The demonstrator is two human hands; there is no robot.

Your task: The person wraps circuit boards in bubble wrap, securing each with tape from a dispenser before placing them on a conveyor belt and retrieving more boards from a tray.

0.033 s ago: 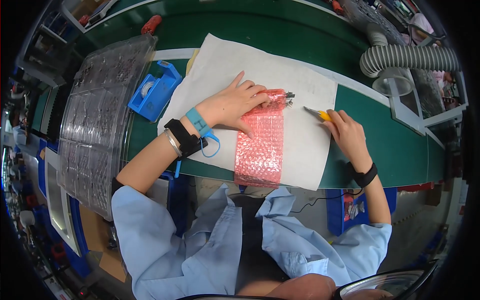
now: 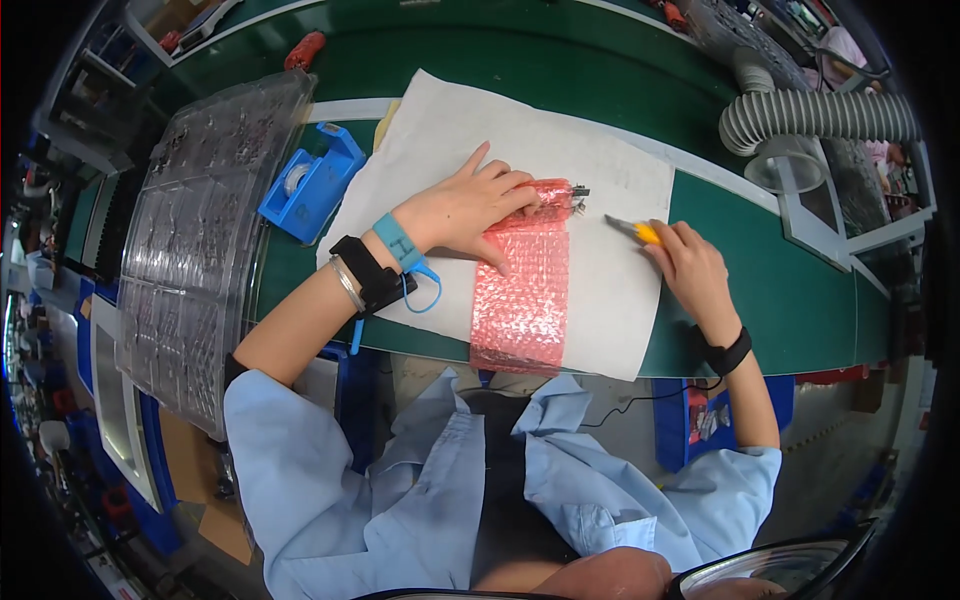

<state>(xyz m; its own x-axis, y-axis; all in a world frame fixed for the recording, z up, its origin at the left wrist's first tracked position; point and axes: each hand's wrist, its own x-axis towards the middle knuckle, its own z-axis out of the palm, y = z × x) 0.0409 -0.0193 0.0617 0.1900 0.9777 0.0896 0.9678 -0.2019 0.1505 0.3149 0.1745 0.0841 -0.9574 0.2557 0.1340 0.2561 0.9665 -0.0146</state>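
Both hands busy: left hand (image 2: 470, 205) fingers spread flat on pink bubble wrap (image 2: 525, 290); right hand (image 2: 690, 265) clamps yellow tool (image 2: 640, 232).

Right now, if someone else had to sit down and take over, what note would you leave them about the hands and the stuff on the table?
Left hand: flat on the top of the pink bubble wrap, pressing it down on the white sheet.
Right hand: holds a yellow-handled tool, tip pointing at the small metal part sticking out of the wrap's top end.
Wrap lies lengthwise toward the body, its near end at the table edge.
Blue tape holder and clear trays sit to the left.
Done: part lies in the wrap.
Left: cannot tell; wrap is not closed up.
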